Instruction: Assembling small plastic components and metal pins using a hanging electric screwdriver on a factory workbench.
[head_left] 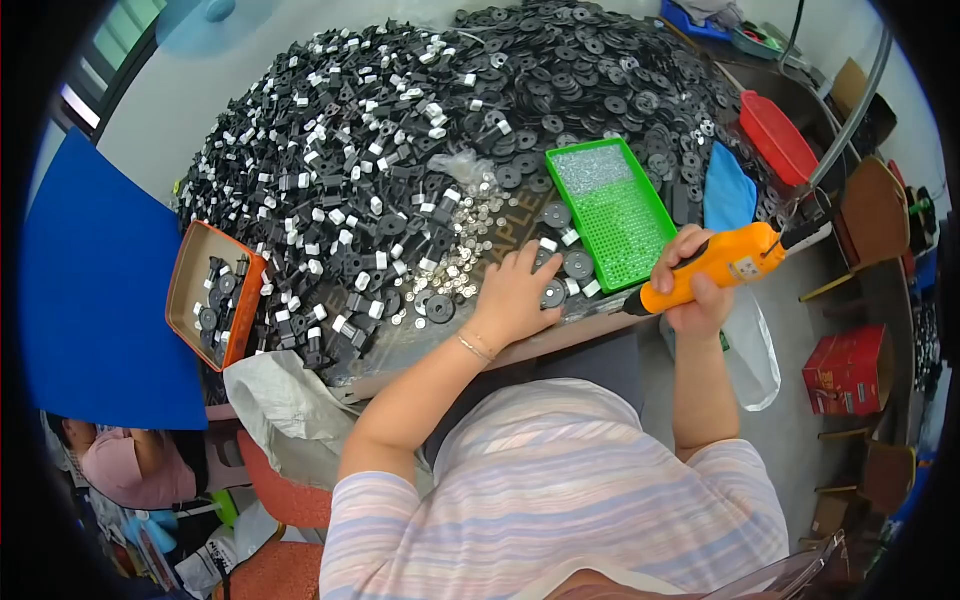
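At the centre of the frame, the left hand (515, 290) lies open, fingers spread over black round parts (565, 265) at the table edge, pinning them within reach. Right of centre, the right hand (695, 290) grips an orange electric screwdriver (715, 265), beside the green tray (610, 210) of screws, kept handy. A black heap (400, 130) fills the upper frame.
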